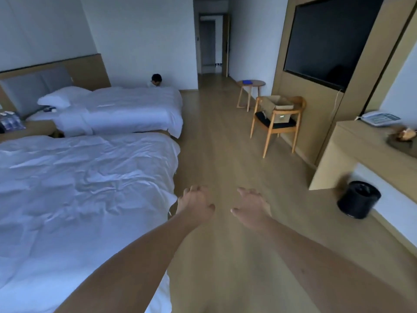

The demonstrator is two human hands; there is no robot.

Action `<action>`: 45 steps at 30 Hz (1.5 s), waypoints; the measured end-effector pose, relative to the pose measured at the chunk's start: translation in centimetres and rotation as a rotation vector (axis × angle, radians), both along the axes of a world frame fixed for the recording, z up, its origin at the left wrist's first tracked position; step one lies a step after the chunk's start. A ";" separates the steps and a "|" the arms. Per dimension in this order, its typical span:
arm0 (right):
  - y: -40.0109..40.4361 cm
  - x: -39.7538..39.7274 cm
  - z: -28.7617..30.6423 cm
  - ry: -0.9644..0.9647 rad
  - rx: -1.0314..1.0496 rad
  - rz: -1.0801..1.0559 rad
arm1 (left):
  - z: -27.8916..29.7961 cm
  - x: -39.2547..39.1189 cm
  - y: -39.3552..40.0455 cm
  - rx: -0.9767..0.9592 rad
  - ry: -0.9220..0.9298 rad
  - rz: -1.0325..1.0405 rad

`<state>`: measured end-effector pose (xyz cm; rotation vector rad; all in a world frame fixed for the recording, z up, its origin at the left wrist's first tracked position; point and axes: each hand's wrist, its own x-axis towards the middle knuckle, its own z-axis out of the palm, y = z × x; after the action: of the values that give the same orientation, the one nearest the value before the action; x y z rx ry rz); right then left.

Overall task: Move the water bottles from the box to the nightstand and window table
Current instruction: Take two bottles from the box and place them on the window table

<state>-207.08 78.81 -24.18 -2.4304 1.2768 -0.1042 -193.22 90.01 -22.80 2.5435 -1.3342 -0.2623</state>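
Reaching forward over the wooden floor [225, 154], the left hand [195, 205] and the right hand [251, 207] hang side by side with fingers loosely curled and hold nothing. The open cardboard box [278, 108] sits on the wooden chair [276, 125] well ahead of the right hand and to its right; bottles inside it cannot be made out. The nightstand [29, 129] stands between the two beds, far ahead and left of the left hand, with blurred items on it.
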 end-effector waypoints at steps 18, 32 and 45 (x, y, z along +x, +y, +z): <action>-27.5 17.2 -0.2 0.013 0.058 -0.237 | 0.2 18.8 -31.8 0.048 0.003 -0.249; -60.7 28.6 0.7 -0.004 0.093 -0.232 | 0.8 30.0 -64.7 0.028 0.010 -0.227; -85.7 44.5 -2.1 -0.004 0.074 -0.342 | -2.2 46.5 -92.4 0.020 -0.002 -0.378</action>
<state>-162.56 -6.91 -26.27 -2.1291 1.6520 -0.1523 -146.71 -2.35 -25.04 2.2882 -1.8157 -0.3436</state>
